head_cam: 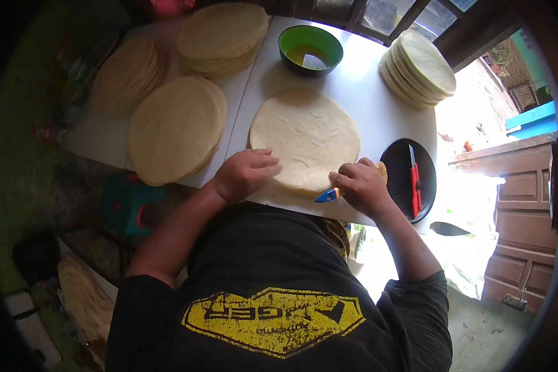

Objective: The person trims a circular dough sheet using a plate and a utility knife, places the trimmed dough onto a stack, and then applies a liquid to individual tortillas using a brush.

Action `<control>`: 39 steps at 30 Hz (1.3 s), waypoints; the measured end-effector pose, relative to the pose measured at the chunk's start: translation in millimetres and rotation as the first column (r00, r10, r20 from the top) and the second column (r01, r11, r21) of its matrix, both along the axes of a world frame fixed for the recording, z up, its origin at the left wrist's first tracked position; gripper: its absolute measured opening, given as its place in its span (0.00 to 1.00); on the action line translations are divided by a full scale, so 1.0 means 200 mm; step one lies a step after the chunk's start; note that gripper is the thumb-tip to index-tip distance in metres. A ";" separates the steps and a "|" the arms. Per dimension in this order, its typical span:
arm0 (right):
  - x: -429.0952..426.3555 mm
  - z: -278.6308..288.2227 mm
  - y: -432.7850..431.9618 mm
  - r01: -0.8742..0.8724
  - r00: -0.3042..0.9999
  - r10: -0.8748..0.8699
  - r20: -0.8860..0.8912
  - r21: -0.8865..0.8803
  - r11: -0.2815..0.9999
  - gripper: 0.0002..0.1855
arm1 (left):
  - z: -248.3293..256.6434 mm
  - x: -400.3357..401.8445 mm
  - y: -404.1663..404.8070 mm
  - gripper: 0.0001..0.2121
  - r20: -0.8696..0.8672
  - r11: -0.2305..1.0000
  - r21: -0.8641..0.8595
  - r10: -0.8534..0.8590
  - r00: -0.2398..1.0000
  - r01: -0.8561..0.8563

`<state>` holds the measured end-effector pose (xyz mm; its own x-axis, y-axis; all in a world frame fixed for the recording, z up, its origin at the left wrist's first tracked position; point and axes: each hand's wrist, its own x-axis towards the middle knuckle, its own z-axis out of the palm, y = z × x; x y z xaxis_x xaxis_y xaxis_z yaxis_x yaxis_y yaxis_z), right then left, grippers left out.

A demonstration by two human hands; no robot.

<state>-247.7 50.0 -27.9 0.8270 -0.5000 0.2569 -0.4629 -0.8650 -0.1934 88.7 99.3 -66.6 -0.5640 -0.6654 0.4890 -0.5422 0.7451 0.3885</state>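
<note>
A round, thin sheet of dough (305, 135) lies on the white table (260, 100) in front of me, its surface slightly wrinkled. My left hand (247, 173) rests at the sheet's near left edge, holding nothing that I can see. At the near right edge, my right hand (360, 183) is closed around a brush (329, 195) with a blue-tipped handle and pale bristles. Beyond the sheet stands a green bowl (310, 50) with yellowish liquid in it. To the right, a black round tray (395, 162) holds a red-handled knife (415, 186).
Stacks of dough rounds stand at the left (174, 130), far left (123, 76), back left (221, 37) and back right (421, 69). A green plastic stool (125, 204) is below the table's left side. Wooden-framed windows border the back; a brown panelled wooden door (521, 214) is at right.
</note>
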 end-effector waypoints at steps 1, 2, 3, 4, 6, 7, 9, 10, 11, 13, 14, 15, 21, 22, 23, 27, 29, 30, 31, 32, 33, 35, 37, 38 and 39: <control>0.00 0.00 0.00 0.001 1.000 -0.001 0.000 -0.003 1.000 0.13 | -0.01 0.00 0.01 0.17 0.000 1.000 -0.003 -0.001 1.000 0.001; 0.00 0.00 0.00 -0.003 1.000 0.003 -0.006 0.012 1.000 0.12 | -0.01 0.00 0.02 0.16 0.023 1.000 -0.009 0.024 0.999 -0.024; 0.00 0.00 0.00 -0.007 1.000 0.007 -0.012 0.027 1.000 0.12 | -0.01 0.00 0.03 0.16 0.047 0.999 -0.016 0.049 0.998 -0.048; 0.00 0.01 0.00 -0.006 1.000 0.006 -0.012 0.023 1.000 0.12 | -0.02 0.00 0.03 0.16 0.047 0.999 -0.020 0.048 0.998 -0.047; 0.00 0.04 0.01 0.032 0.994 -0.020 -0.109 0.108 0.994 0.12 | -0.02 0.00 0.05 0.15 0.047 0.999 -0.014 0.050 0.998 -0.049; 0.00 0.06 0.00 0.032 0.994 -0.020 -0.110 0.106 0.994 0.12 | -0.02 0.00 0.05 0.15 0.046 0.999 -0.017 0.050 0.998 -0.049; 0.00 0.11 -0.02 0.069 0.998 -0.066 -0.021 0.185 0.980 0.13 | -0.02 0.00 0.08 0.16 0.016 0.996 0.053 0.068 0.998 -0.069; 0.02 0.13 -0.04 0.067 0.998 -0.064 -0.021 0.184 0.981 0.13 | -0.01 0.01 0.09 0.16 0.017 0.996 0.052 0.070 0.997 -0.071; 0.05 0.16 -0.07 0.114 0.989 -0.133 0.059 0.248 0.962 0.14 | -0.01 0.01 0.11 0.17 0.063 0.993 0.057 0.103 0.993 -0.107; 0.14 0.24 -0.15 0.143 0.957 -0.205 0.205 0.282 0.949 0.15 | -0.01 0.03 0.15 0.17 0.116 0.986 0.065 0.146 0.982 -0.154; 0.20 0.27 -0.19 0.131 0.930 -0.178 0.322 0.162 0.978 0.16 | -0.01 0.04 0.16 0.18 0.119 0.982 0.073 0.164 0.979 -0.173; 0.27 0.28 -0.24 0.182 0.897 -0.197 0.396 0.074 0.980 0.14 | -0.01 0.04 0.16 0.18 0.124 0.978 0.079 0.181 0.976 -0.191; 0.58 0.16 -0.42 0.550 0.813 -0.578 0.070 0.238 0.801 0.12 | -0.01 0.03 0.18 0.18 0.141 0.965 0.085 0.235 0.962 -0.248; 0.64 0.14 -0.40 0.558 0.807 -0.586 0.069 0.236 0.796 0.11 | -0.01 0.03 0.18 0.18 0.141 0.964 0.082 0.238 0.961 -0.251; 0.67 0.07 -0.38 0.496 0.843 -0.521 0.132 0.182 0.849 0.10 | -0.01 0.03 0.19 0.17 0.148 0.959 0.089 0.253 0.956 -0.268; 0.80 0.14 -0.15 0.050 0.981 -0.114 0.159 0.362 0.931 0.09 | -0.05 0.06 0.21 0.17 0.102 0.953 0.016 0.298 0.949 -0.302; 0.73 0.09 -0.20 0.035 0.957 -0.180 0.227 0.525 0.850 0.08 | -0.02 0.06 0.19 0.16 0.091 0.958 0.059 0.276 0.957 -0.282; 0.65 0.01 -0.30 0.092 0.910 -0.311 0.275 0.597 0.797 0.07 | -0.01 0.05 0.19 0.16 0.082 0.960 0.098 0.254 0.964 -0.262; 0.59 -0.02 -0.40 0.226 0.867 -0.433 0.245 0.582 0.781 0.09 | 0.00 0.04 0.19 0.16 0.081 0.961 0.099 0.252 0.964 -0.259; 0.59 0.10 -0.40 0.323 0.824 -0.470 0.317 0.420 0.848 0.08 | -0.01 0.06 0.20 0.16 0.053 0.957 0.081 0.273 0.960 -0.277; 0.59 0.13 -0.39 0.370 0.823 -0.449 0.348 0.273 0.888 0.07 | -0.01 0.05 0.20 0.15 0.022 0.958 0.062 0.278 0.960 -0.279; 0.58 0.07 -0.33 0.295 0.886 -0.300 0.353 0.068 0.953 0.08 | -0.02 0.06 0.20 0.15 -0.004 0.961 0.065 0.270 0.963 -0.269; 0.61 -0.02 -0.18 0.087 0.985 -0.079 0.156 -0.041 0.995 0.14 | -0.02 0.06 0.18 0.14 -0.028 0.963 0.064 0.264 0.964 -0.262; 0.61 -0.01 -0.09 -0.043 0.981 0.060 0.186 -0.094 0.995 0.14 | -0.02 0.07 0.19 0.14 -0.024 0.962 0.057 0.267 0.963 -0.265; 0.58 0.03 -0.03 -0.060 0.975 0.066 0.213 -0.035 0.998 0.14 | -0.02 0.07 0.19 0.14 -0.022 0.961 0.052 0.273 0.962 -0.272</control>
